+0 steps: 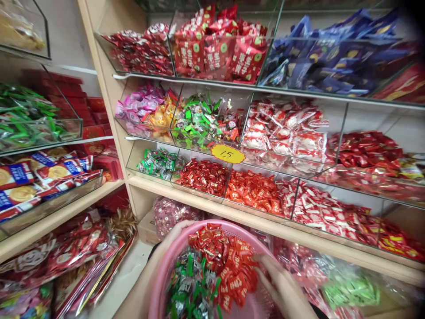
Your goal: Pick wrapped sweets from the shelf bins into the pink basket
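Pink basket (226, 225): stood at six o'clock, holding green sweets (189, 283) at eight, red sweets (209, 246) at twelve, orange sweets (237, 270) at three. Left hand (181, 228): clamped on rim, eleven. Right hand (272, 275): at orange sweets, blurred, fingers seemingly apart. Shelf (199, 200): stood beyond, twelve.

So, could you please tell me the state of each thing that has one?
Pink basket: partly filled
Green-wrapped candies: loose in basket
Dark red candies: wrapped, piled
Orange-red candies: wrapped, piled
Left hand: holding basket's rim
Right hand: blurred, fingers apart, by orange-red candies
Yellow price tag: marked 15
Blue packets: heaped on shelf
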The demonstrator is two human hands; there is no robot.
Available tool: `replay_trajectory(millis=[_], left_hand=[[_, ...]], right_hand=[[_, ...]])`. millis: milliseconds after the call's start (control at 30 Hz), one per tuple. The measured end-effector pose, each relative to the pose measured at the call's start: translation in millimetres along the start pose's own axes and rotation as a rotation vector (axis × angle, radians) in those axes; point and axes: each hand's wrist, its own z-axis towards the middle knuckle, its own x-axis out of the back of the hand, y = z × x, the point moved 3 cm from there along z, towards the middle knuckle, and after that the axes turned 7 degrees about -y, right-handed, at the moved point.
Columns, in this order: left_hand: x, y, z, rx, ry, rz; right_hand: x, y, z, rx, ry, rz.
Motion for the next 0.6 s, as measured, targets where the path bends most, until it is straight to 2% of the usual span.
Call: replay_trajectory(millis=[133,233,467,600], left_hand=[[-3,-1,0,-0.006,-0.051,-0.037],[-9,-2,-1,-0.007,-0.058,-0.043],[-19,-7,-11,-0.058,-0.083,-0.061],[-17,-7,-14,-0.051,-0.100,-0.058]], right_hand=[[12,43,-31,-0.120,0.238,0.056],[10,63,-50,-0.170,0.368,0.151],[-1,67,-60,-0.168,0.499,0.222],[1,72,-59,-0.174,0.503,0.222]])
